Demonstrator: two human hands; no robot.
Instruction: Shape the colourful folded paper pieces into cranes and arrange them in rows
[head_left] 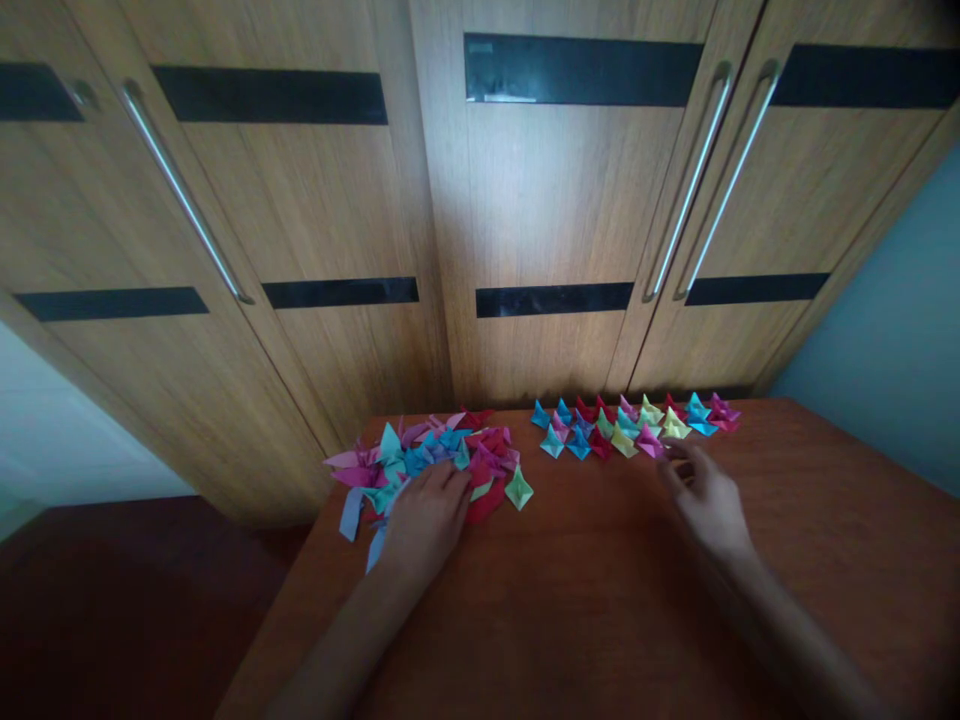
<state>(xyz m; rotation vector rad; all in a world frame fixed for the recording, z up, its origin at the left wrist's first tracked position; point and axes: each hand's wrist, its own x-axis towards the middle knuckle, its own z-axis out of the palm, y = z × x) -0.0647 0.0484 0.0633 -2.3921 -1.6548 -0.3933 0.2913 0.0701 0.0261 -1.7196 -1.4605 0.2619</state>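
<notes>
A loose heap of folded paper pieces point(435, 455) in pink, blue, teal and red lies at the far left of the brown table point(600, 600). My left hand point(427, 515) rests on the heap's near edge, fingers curled down onto the papers. Two neat rows of small folded paper shapes point(630, 425) in mixed colours run along the table's far edge. My right hand point(701, 495) reaches toward the pink piece point(649, 441) at the near row's right end, fingertips drawn together just beside it. One green folded piece point(519, 489) sits apart, right of the heap.
Tall wooden wardrobe doors point(525, 220) with long metal handles point(694, 180) and black strips stand directly behind the table. A pale blue wall point(892, 340) is at the right. Dark red floor point(112, 600) shows left of the table edge.
</notes>
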